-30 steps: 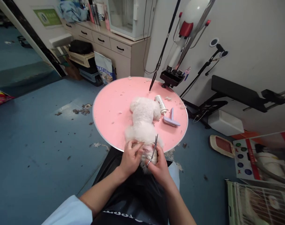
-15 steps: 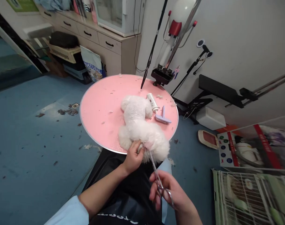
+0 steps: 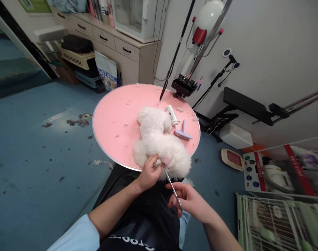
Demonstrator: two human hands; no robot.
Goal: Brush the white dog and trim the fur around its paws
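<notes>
A fluffy white dog (image 3: pixel 152 127) lies on a round pink grooming table (image 3: pixel 114 115), its rear end toward me at the near edge. My left hand (image 3: pixel 149 174) is closed, pinching at the fur of its hindquarters; the exact part between the fingers is hidden. My right hand (image 3: pixel 187 198) is wrapped around the handles of long metal scissors (image 3: pixel 171 183). The scissor tips point up and left, touching or very near the fur just right of my left fingers, beside a pinkish bare patch.
Beside the dog lie a white bottle (image 3: pixel 171 115) and a lavender slicker brush (image 3: pixel 183 133). Fur tufts are scattered on the tabletop. A black strap (image 3: pixel 169 71) hangs down to the table near a black tool holder (image 3: pixel 184 86). A wire cage (image 3: pixel 268 219) stands at lower right.
The scissors have turned in my right hand, now edge-on with the handle loops less visible. My right hand has risen slightly; my left hand keeps its grip. The view has shifted slightly.
</notes>
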